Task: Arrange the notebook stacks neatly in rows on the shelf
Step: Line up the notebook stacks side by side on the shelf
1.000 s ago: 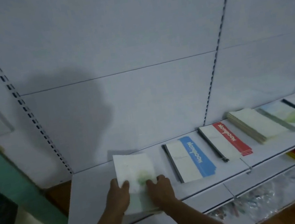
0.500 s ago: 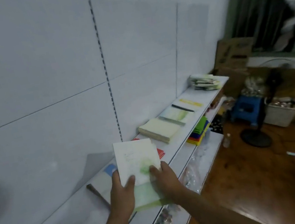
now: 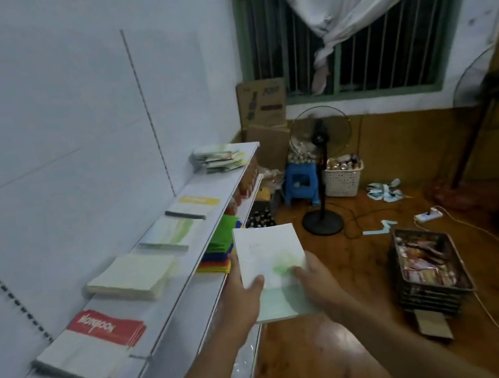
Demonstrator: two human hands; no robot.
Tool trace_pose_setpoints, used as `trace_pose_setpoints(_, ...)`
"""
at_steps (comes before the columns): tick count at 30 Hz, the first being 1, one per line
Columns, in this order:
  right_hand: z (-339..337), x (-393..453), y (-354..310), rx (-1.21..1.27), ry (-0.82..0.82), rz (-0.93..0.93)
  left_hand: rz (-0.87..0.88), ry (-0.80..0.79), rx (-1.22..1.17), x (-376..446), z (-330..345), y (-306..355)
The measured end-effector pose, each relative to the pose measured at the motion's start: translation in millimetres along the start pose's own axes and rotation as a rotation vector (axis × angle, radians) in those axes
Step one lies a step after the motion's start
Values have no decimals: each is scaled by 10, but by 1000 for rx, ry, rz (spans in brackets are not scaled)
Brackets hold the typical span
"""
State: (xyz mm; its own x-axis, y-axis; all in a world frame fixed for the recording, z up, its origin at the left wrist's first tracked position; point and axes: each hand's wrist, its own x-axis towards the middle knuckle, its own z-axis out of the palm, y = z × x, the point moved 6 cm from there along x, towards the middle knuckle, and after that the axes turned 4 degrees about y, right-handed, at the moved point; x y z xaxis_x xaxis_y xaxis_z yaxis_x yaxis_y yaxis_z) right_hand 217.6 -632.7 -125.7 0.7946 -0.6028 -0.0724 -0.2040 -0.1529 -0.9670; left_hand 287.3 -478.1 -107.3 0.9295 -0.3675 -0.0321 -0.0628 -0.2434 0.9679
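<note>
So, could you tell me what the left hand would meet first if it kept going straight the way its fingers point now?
The left hand, holding the notebook stack with the right hand, points up the aisle along the shelf edge. Probably the coloured stack on the lower shelf comes first, though depth is unclear.

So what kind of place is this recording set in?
Probably a small shop's back room or a stockroom. A long white retail shelf on slotted uprights carries notebook stacks, a crate of packaged goods sits on the floor, and a cardboard box stands in the corner.
</note>
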Motion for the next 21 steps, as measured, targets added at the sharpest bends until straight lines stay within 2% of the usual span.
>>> trace_pose_setpoints(5,-674,763,-32,37,37,11,24,25,-23,606,753,281)
trace_pose_setpoints(10,-1016,1329,-9,15,39,-10,-7,20,-69,1143,1281,333)
trace_pose_setpoints(21,-1047,2982,-172,-78,84,-45,0,55,-33,2840,1725,439)
